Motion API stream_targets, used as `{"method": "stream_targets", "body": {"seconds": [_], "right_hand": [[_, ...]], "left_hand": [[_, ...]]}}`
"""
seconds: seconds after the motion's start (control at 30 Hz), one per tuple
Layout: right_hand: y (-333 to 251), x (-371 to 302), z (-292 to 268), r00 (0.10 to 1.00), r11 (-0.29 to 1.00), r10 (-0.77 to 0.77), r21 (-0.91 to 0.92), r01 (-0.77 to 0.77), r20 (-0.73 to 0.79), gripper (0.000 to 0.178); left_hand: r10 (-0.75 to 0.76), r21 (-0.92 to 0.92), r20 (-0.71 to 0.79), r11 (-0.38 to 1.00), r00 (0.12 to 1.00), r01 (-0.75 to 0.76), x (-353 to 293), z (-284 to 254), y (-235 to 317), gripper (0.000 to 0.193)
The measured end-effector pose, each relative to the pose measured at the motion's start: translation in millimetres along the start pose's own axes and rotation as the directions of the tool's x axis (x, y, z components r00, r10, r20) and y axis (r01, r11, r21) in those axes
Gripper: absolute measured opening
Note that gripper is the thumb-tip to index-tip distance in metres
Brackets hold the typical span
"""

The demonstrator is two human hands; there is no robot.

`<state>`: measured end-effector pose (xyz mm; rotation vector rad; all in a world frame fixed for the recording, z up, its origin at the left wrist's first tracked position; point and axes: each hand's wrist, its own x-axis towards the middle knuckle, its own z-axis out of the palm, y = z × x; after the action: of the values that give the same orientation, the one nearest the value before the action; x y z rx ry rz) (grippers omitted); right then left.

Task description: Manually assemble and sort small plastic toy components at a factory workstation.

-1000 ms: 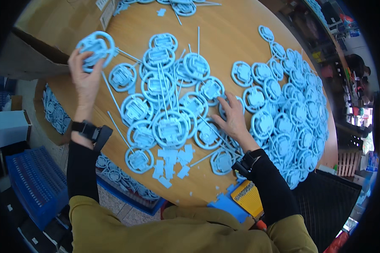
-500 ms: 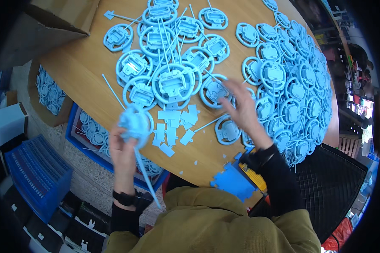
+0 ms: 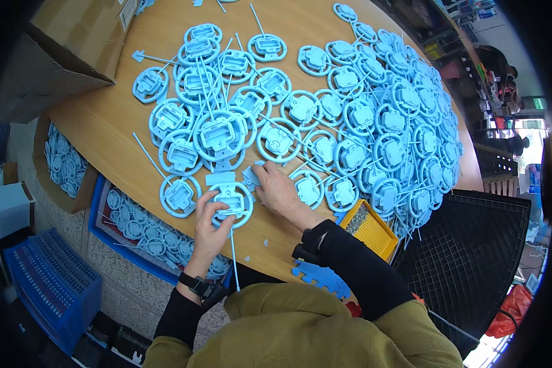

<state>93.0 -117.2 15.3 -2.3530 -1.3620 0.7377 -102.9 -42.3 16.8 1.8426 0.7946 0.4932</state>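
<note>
From the head camera, the left hand [image 3: 210, 222] has its fingers [image 3: 207, 199] curled around the rim of a light blue round plastic part [image 3: 232, 202], which lies at the near edge of the wooden table [image 3: 113, 122] with a thin blue sprue stem [image 3: 233, 260] running from it toward the person. The right hand [image 3: 280, 191] rests flat just beside it, its fingers [image 3: 259, 175] loosely spread and pressing on small loose blue tabs [image 3: 250, 176], gripping nothing that can be made out. Beyond them a heap of the same ring parts [image 3: 374, 116] covers most of the table.

A brown cardboard box [image 3: 61, 49] with a white label at its top corner stands at the far left. Below the table edge, a blue tray [image 3: 101, 211] and a second cardboard box [image 3: 64, 165] hold more rings; a blue crate [image 3: 49, 285] sits on the floor. A small yellow tray [image 3: 369, 228] sits by the right wrist, with a black mesh basket [image 3: 472, 245] to its right.
</note>
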Motion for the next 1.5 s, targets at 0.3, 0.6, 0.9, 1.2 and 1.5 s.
{"method": "stream_targets", "body": {"seconds": [0.3,0.6,0.9,1.2,1.5], "right_hand": [[47,-5,12,0.920,0.814,0.197,0.580,0.039,-0.338,0.018],[44,-56,-20,0.955,0.415,0.285,0.887,-0.203,0.085,0.012],[2,-118,-136,0.970,0.246,0.110,0.951,0.185,-0.217,0.013],[-4,-61,-78,0.798,0.860,-0.301,0.213,0.464,-0.522,0.023],[11,-68,-75,0.682,0.857,-0.360,0.063,0.512,-0.637,0.026]], "left_hand": [[0.101,0.354,0.330,0.908,0.939,-0.222,21,-13,25,0.053],[0.146,0.497,0.710,0.589,0.689,-0.637,66,-2,38,0.078],[0.143,0.331,0.351,0.906,0.925,-0.265,118,-27,74,0.051],[-0.356,-0.829,0.146,0.466,0.923,0.311,41,63,67,0.031],[-0.233,-0.933,0.279,0.165,0.932,0.320,22,83,83,0.040]]}}
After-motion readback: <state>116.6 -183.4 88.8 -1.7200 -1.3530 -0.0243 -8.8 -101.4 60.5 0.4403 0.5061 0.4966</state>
